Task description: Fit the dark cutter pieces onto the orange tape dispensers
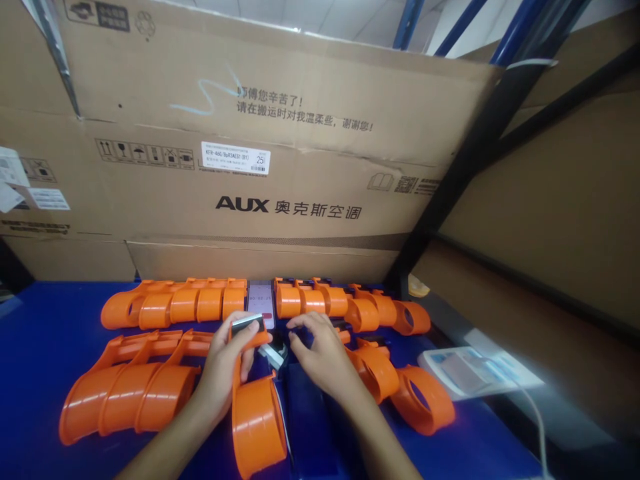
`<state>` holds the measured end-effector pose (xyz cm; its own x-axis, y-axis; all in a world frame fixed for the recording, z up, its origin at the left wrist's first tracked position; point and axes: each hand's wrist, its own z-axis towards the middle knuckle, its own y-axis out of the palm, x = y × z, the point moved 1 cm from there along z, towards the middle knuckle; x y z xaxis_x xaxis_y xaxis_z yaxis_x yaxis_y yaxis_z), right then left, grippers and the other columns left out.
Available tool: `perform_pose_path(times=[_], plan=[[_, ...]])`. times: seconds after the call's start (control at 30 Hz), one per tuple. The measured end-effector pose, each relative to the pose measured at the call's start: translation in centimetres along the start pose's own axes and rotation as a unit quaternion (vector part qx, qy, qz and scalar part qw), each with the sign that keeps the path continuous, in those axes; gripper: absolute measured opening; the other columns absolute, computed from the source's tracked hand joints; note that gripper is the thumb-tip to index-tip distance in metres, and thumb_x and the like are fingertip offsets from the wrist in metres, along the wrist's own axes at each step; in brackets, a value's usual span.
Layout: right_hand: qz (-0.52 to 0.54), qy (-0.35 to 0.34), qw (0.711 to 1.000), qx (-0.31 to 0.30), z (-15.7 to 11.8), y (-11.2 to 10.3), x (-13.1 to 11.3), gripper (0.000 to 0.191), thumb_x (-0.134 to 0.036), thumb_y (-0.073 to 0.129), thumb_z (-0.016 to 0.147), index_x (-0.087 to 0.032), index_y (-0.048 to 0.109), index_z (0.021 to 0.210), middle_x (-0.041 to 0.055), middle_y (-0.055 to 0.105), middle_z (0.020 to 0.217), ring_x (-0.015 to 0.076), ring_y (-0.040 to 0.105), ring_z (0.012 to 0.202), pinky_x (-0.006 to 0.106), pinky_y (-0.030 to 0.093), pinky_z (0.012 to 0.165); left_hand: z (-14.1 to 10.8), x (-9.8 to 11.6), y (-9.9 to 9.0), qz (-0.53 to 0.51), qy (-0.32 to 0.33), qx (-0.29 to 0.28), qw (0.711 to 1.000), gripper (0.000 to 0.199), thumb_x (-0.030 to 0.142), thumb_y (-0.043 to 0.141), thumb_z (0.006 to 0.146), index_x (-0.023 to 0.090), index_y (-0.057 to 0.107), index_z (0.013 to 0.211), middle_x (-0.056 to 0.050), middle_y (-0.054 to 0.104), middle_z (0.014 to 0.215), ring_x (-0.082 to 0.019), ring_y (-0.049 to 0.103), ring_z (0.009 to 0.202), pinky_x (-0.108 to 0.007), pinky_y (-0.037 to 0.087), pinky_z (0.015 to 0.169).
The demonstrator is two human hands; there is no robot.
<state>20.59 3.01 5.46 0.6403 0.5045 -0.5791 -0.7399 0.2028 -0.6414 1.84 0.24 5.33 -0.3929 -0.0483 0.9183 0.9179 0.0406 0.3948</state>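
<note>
My left hand (225, 353) grips an orange plastic tape dispenser (259, 423) by its upper end, thumb pressed on a dark piece with a silver edge (249, 325). The wide round ring of the dispenser hangs down toward me. To the right, my right hand (317, 350) is held just apart from it, thumb and forefinger spread with nothing visible between them. Between the hands, small silver and dark pieces (273, 355) lie partly hidden on the blue table (30, 373). Several more dispensers (413, 400) rest beyond and beneath my right forearm.
Orange dispensers stand in rows at left (130, 393), back left (185, 303) and back right (310, 300). A phone (261, 300) showing a timer is between the back rows. A white box with a cable (465, 370) sits right. A large cardboard sheet (300, 147) rises behind.
</note>
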Motion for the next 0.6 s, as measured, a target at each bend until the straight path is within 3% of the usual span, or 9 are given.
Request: perform_pose_path(times=[0.3, 0.6], plan=[[0.013, -0.064, 0.993, -0.102, -0.13, 0.09, -0.71, 0.019, -0.014, 0.064, 0.096, -0.025, 0.074, 0.108, 0.0067, 0.070, 0.104, 0.0242, 0.065, 0.100, 0.041, 0.054, 0.089, 0.15, -0.22, -0.24, 0.001, 0.001, -0.005, 1.000, 0.031, 0.047, 0.075, 0.086, 0.019, 0.063, 0.092, 0.006, 0.058, 0.050, -0.005, 0.035, 0.036, -0.020, 0.021, 0.041], [-0.022, -0.115, 0.988, -0.096, -0.16, 0.29, -0.25, 0.037, -0.003, 0.053, 0.097, -0.026, 0.072, 0.119, 0.0067, 0.072, 0.108, 0.0237, 0.064, 0.099, 0.043, 0.055, 0.091, 0.07, -0.02, -0.08, 0.005, 0.006, 0.001, 1.000, 0.032, 0.047, 0.075, 0.084, 0.018, 0.064, 0.093, 0.004, 0.061, 0.052, -0.005, 0.036, 0.036, -0.020, 0.022, 0.040]])
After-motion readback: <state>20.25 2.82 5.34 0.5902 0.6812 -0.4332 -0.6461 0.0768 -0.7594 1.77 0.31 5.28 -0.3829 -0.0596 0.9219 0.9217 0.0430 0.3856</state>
